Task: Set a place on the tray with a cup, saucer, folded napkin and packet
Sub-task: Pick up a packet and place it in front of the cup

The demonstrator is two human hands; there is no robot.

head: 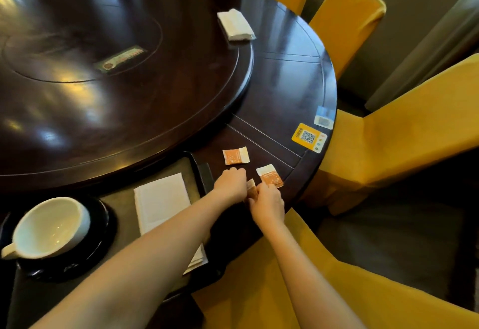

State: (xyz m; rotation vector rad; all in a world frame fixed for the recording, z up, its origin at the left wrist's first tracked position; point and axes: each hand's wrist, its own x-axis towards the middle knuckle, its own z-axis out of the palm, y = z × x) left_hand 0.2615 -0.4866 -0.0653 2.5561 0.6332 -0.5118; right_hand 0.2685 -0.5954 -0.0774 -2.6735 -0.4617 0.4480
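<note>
At lower left the cup (49,227) sits on its saucer (103,227) beside the folded napkin (162,203) on the tray (204,173), while right of centre both hands, left hand (230,182) and right hand (267,203), pinch one packet (251,190), best lifted cleanly clear of its neighbours

Restaurant: lazy-Susan table (285,75), QR sticker (308,137).

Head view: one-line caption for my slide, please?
Both hands pinch a packet beside the tray holding cup, saucer and napkin.
</note>
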